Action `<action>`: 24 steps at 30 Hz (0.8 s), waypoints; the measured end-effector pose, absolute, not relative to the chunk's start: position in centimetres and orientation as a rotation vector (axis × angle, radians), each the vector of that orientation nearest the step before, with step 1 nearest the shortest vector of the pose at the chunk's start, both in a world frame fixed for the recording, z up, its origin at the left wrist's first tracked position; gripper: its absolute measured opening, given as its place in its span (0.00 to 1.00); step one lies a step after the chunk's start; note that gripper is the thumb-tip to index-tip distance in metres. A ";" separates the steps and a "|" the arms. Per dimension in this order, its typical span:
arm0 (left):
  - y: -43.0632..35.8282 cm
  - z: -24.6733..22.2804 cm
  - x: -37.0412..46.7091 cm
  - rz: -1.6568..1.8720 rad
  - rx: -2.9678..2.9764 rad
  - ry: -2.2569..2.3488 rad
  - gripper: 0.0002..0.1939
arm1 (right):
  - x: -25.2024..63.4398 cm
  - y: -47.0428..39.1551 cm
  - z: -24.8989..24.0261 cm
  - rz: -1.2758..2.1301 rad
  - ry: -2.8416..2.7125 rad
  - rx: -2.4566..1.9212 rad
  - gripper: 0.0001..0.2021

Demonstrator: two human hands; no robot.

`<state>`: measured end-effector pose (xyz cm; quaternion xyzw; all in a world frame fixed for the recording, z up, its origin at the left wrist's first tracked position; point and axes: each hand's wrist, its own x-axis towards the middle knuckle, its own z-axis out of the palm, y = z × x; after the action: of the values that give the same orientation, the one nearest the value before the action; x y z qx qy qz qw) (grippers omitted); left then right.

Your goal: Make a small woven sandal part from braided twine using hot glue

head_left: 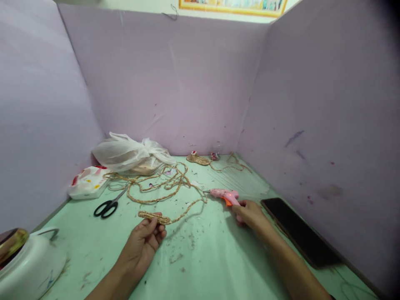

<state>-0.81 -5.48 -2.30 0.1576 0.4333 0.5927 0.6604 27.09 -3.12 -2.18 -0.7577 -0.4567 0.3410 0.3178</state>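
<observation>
Head view, left fingers [153, 225] pinching one rope coil [145, 215], right fingers [240, 210] one glue gun [225, 194]

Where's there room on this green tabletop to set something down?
The stained stretch between your left hand and right hand looks open; so does the patch between scissors and white container. It's crowded back left: braided cord, plastic bag, red-and-white packet.

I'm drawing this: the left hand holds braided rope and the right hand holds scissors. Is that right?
No: the head view shows the right hand holding a pink glue gun; the scissors lie on the table. The left hand does hold braided rope.
</observation>
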 end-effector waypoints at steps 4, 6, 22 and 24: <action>-4.9 -2.6 -1.6 1.304 0.431 0.952 0.05 | 27.1 -4.3 -1.0 1.061 -1.123 -1.760 0.04; -4.7 -2.9 -1.9 1.304 0.486 0.926 0.04 | 26.7 -5.2 -0.3 1.105 -1.046 -1.539 0.08; -4.1 -3.9 -2.8 1.242 0.639 0.874 0.11 | 22.5 -7.1 -0.6 1.508 -1.501 -1.179 0.23; -4.1 -3.8 -2.8 1.244 0.631 0.877 0.11 | 22.5 -7.1 -0.8 1.515 -1.500 -1.179 0.23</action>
<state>-2.75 -4.12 -3.81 0.2810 0.3906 0.5539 0.6795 22.54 -7.09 -0.76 -0.4540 -0.5778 0.5838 0.3454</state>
